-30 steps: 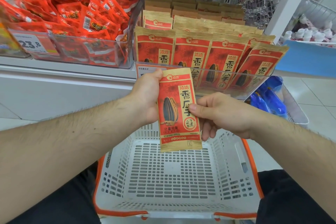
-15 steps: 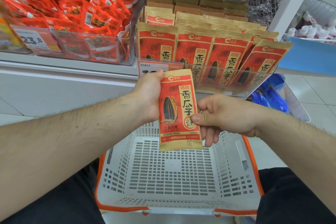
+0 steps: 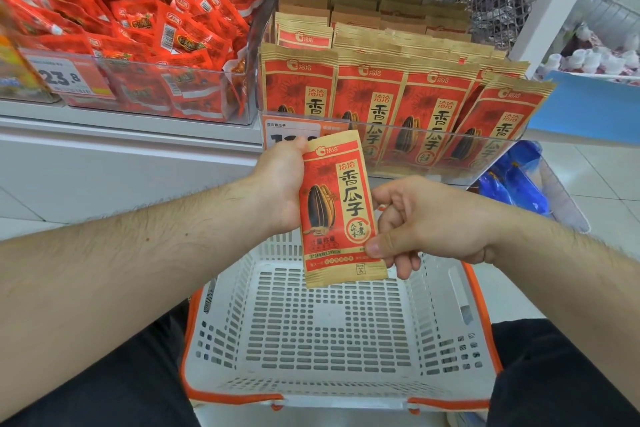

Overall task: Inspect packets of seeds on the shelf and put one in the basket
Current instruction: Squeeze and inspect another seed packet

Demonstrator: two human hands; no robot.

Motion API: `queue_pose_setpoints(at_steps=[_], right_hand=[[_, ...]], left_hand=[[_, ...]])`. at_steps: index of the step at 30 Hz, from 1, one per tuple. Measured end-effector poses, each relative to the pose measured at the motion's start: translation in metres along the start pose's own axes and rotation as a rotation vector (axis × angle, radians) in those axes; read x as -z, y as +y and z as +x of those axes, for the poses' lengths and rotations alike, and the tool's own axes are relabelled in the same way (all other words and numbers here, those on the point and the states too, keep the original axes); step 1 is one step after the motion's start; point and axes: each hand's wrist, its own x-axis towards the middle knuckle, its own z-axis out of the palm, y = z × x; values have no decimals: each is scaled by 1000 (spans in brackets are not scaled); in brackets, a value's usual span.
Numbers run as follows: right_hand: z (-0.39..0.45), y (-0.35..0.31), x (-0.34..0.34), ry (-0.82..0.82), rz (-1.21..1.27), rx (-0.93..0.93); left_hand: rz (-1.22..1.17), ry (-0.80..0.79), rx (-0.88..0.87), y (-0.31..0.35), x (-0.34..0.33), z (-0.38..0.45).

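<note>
The seed packet (image 3: 341,208) stood upright between both hands, printed face toward the camera, held above the white basket (image 3: 332,326) with its lower edge just over the far rim; the left hand (image 3: 280,184) gripped it along the left edge, fingers curled behind the packet (only the thumb tip showed at the top corner) and palm against its side; the right hand (image 3: 422,222) pinched the lower right corner, thumb pressed flat on the front and the other fingers (image 3: 405,263) folded in behind. Beyond, more packets of the same kind (image 3: 391,107) stood in rows in a clear bin on the shelf (image 3: 131,135); red snack pouches (image 3: 162,45) filled the neighbouring bin to the left.
</note>
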Motion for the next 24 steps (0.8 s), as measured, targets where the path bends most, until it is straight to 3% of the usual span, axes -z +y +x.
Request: queue_pose_setpoints(at_steps=[6, 9, 12, 19, 24], right_hand=[[-2, -7, -12, 142, -294, -18], [1, -6, -22, 137, -355, -24], [2, -4, -27, 180, -242, -7], [11, -4, -20, 449, 44, 92], [10, -4, -17, 456, 244, 121]], left_hand=[[170, -4, -8, -8, -3, 5], [171, -14, 25, -12, -7, 2], [190, -63, 40, -12, -9, 1], [282, -307, 26, -16, -14, -2], [255, -456, 16, -15, -15, -9]])
